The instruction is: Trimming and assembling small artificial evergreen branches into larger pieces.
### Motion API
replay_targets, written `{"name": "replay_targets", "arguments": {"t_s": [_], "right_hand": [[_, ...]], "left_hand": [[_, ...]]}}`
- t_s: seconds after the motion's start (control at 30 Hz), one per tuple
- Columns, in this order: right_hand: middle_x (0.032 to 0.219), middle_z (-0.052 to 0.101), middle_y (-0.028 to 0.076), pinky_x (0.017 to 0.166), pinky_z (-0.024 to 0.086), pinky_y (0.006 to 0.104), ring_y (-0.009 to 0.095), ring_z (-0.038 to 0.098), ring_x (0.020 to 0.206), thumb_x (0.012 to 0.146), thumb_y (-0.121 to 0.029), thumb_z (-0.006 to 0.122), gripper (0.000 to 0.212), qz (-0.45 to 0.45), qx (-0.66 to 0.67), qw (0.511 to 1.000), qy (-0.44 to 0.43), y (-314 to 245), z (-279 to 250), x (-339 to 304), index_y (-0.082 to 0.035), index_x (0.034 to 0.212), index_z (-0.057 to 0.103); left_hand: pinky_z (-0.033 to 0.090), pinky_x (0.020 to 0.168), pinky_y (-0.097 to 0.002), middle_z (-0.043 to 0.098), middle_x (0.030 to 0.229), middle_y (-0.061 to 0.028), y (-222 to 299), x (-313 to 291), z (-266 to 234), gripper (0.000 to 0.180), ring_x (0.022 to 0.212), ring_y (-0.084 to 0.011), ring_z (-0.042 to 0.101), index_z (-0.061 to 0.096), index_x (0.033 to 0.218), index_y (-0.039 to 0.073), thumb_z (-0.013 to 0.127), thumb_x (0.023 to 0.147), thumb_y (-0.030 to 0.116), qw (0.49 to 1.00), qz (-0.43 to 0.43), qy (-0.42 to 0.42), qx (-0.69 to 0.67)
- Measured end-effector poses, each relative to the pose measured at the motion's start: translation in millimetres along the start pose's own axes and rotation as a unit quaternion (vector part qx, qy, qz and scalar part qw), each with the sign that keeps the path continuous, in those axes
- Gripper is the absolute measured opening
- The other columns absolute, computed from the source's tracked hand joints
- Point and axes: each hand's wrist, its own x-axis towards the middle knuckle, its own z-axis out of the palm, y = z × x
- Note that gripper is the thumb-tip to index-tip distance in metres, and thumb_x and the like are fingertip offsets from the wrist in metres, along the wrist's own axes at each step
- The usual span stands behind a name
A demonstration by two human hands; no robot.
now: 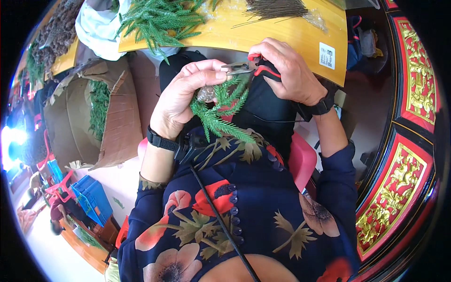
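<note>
Hands: two. The left hand (188,82) is closed, thumb against fingers, on one green sprig (221,117). The right hand (289,66) is clamped around the handles of one pair of pliers (247,67), red and black. The plier jaws lie at the left thumb tip, directly above the sprig. The sprig is positioned over the lap, off the near edge of the worktop (225,40). Each wrist carries one dark band.

Stock: one pile of green sprigs (159,21) lies at the left of the worktop and overhangs its near edge; overlap prevents an exact count. One bundle of thin brown rods (277,8) lies to the right of the pile, its rods too dense to count.

Labels: one white label (327,55) with dark print and a square code, near the worktop's right near corner; the print is too small to read.

Surface and room: the worktop is yellow with a wood-like finish. To the left stand one open cardboard box (123,117) containing greenery and one blue crate (94,197). Two red panels (393,195) with gold carving face the right side.
</note>
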Motion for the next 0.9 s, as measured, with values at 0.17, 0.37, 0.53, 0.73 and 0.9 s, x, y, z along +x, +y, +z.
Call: {"name": "replay_targets", "arguments": {"t_s": [0.17,0.37,0.53,0.73,0.9], "right_hand": [[0.085,0.055,0.012,0.074,0.045,0.0368,0.033,0.056,0.083,0.067,0.002,0.061,0.031,-0.04,-0.037,0.998,0.027,2.0,-3.0,2.5,-0.004,0.097,0.054],[0.084,0.057,0.014,0.072,0.046,0.0341,0.035,0.056,0.079,0.072,-0.003,0.066,0.025,0.034,0.03,0.999,-0.002,-2.5,-6.6,-1.3,-0.001,0.094,0.056],[0.082,0.058,0.015,0.071,0.045,0.0322,0.029,0.056,0.074,0.079,-0.008,0.066,0.022,0.191,0.056,0.978,-0.057,-22.2,-1.0,-6.2,0.002,0.096,0.056],[0.079,0.057,0.01,0.069,0.043,0.0292,0.017,0.05,0.069,0.088,-0.014,0.061,0.019,0.265,0.142,0.95,-0.084,-23.0,14.4,-18.7,0.002,0.097,0.057],[0.078,0.056,0.002,0.063,0.04,0.0237,0.011,0.046,0.066,0.09,-0.018,0.06,0.019,0.367,0.263,0.885,-0.109,-24.4,20.1,-21.5,-0.001,0.098,0.059]], "left_hand": [[0.052,0.066,-0.0207,0.068,0.084,-0.0028,3.3,1.1,-0.8,0.015,0.074,-0.0084,0.063,0.066,0.096,0.001,0.064,0.083,0.007,0.995,-0.04,-0.08,-0.037],[0.049,0.061,-0.0194,0.067,0.081,-0.0015,0.8,1.1,0.5,0.013,0.068,-0.0066,0.061,0.065,0.095,0.001,0.064,0.084,0.006,0.999,-0.025,-0.015,-0.026],[0.043,0.055,-0.0173,0.063,0.074,0.0019,-3.1,4.9,9.4,0.01,0.062,-0.0026,0.055,0.066,0.092,0.001,0.066,0.084,0.006,0.932,0.179,0.125,0.29],[0.042,0.056,-0.017,0.06,0.071,0.0031,-12.4,6.1,14.1,0.007,0.061,-0.0017,0.051,0.066,0.087,0.0,0.068,0.083,0.006,0.909,0.211,0.168,0.316],[0.043,0.058,-0.0183,0.06,0.07,0.0025,-13.7,7.6,18.4,0.007,0.061,-0.0029,0.052,0.066,0.085,-0.001,0.067,0.082,0.005,0.77,0.309,0.196,0.522]]}}
